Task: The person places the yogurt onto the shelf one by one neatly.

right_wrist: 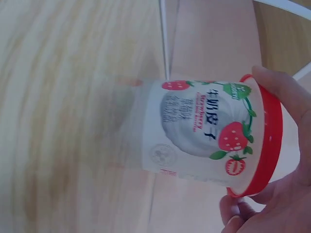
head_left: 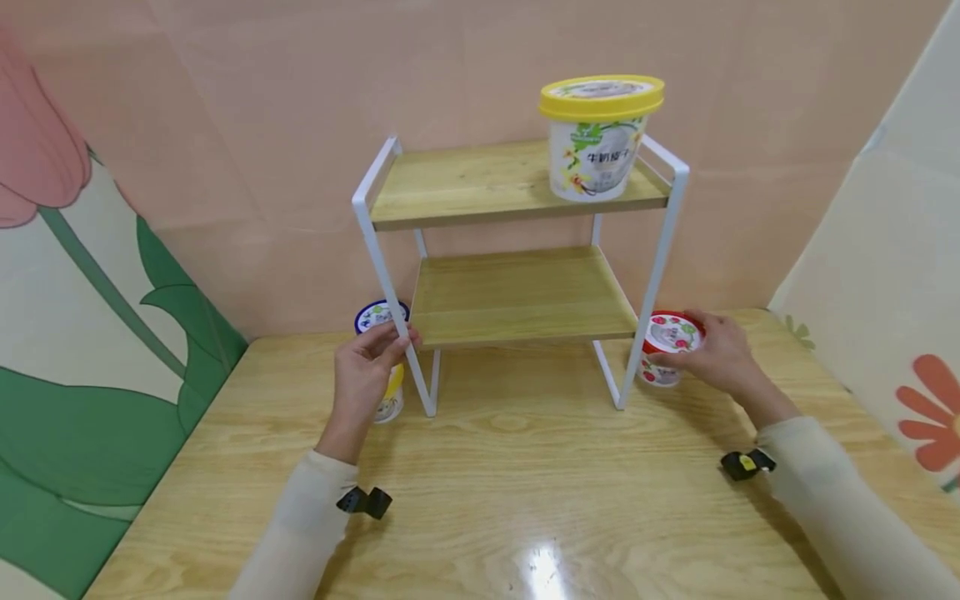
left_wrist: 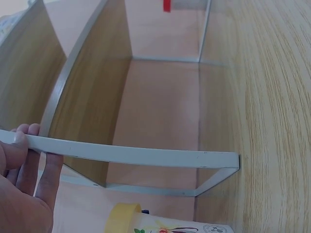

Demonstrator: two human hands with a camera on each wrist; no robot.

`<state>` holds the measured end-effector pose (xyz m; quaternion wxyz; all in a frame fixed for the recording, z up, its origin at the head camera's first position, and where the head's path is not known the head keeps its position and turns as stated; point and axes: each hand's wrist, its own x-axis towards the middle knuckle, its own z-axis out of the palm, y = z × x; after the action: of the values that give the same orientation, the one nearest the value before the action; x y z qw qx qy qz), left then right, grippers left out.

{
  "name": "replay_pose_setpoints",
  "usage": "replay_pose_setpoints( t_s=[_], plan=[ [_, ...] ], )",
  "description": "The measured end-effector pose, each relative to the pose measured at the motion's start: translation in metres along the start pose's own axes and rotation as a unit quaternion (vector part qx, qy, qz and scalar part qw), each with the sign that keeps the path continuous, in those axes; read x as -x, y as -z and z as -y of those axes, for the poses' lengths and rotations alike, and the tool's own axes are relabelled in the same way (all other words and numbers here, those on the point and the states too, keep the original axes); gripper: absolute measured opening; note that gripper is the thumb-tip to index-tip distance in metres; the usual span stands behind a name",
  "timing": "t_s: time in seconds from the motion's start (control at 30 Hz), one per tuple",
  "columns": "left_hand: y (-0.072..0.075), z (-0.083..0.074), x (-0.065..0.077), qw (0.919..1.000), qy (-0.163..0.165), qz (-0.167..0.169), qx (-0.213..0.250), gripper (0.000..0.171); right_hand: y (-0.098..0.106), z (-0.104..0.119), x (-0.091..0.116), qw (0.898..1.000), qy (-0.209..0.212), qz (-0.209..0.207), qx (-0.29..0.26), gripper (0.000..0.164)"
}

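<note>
A two-tier shelf rack (head_left: 525, 298) with wooden boards and a white metal frame stands on the table. My left hand (head_left: 364, 379) pinches its left front leg (left_wrist: 136, 151) between thumb and fingers. Beyond the rack's right side, my right hand (head_left: 712, 354) grips a strawberry tub (head_left: 662, 373) by its red lid (right_wrist: 266, 141). The tub is upright, its base at the table. A yellow-lidded tub (head_left: 596, 158) sits on the top board, at the right. Behind my left hand are another yellow-lidded tub (head_left: 390, 407) and a blue-lidded tub (head_left: 381, 313), both partly hidden.
The wooden table (head_left: 517, 483) reaches back to a pink backdrop (head_left: 300, 125). Side panels with printed flowers border it: a green-leaved one (head_left: 82, 433) at left, a pale one (head_left: 885, 250) at right. Each sleeve has a dark wrist device, one at the left wrist (head_left: 364, 502).
</note>
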<state>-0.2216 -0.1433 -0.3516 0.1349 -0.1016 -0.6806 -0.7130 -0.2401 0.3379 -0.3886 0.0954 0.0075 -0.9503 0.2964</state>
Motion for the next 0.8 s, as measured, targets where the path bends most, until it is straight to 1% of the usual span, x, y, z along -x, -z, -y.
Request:
replay_pose_setpoints(
  t_s=[0.1,0.17,0.3,0.47,0.63,0.8],
  plan=[
    [0.000,0.000,-0.001,1.0000,-0.003,0.000,-0.005,0.026,0.004,-0.001,0.003,1.000,0.014,0.004,0.010,0.089],
    [0.000,0.000,-0.001,1.0000,-0.004,0.000,-0.005,0.026,0.006,-0.001,0.006,1.000,0.014,0.016,0.017,0.092],
    [0.001,0.001,-0.001,1.0000,-0.004,-0.001,-0.008,0.026,0.008,0.000,0.014,0.999,0.008,0.038,0.026,0.098],
    [0.001,0.000,-0.002,0.9997,-0.007,-0.002,-0.024,0.025,0.010,0.003,0.021,0.998,-0.003,0.049,0.035,0.101],
    [0.002,0.000,-0.003,0.9994,-0.001,-0.005,-0.035,0.025,0.011,0.006,0.028,0.998,-0.009,0.054,0.042,0.104],
    [0.001,0.001,-0.001,0.9994,0.004,-0.006,-0.034,0.025,0.010,0.008,0.038,0.998,0.009,0.041,0.044,0.101]
  ],
)
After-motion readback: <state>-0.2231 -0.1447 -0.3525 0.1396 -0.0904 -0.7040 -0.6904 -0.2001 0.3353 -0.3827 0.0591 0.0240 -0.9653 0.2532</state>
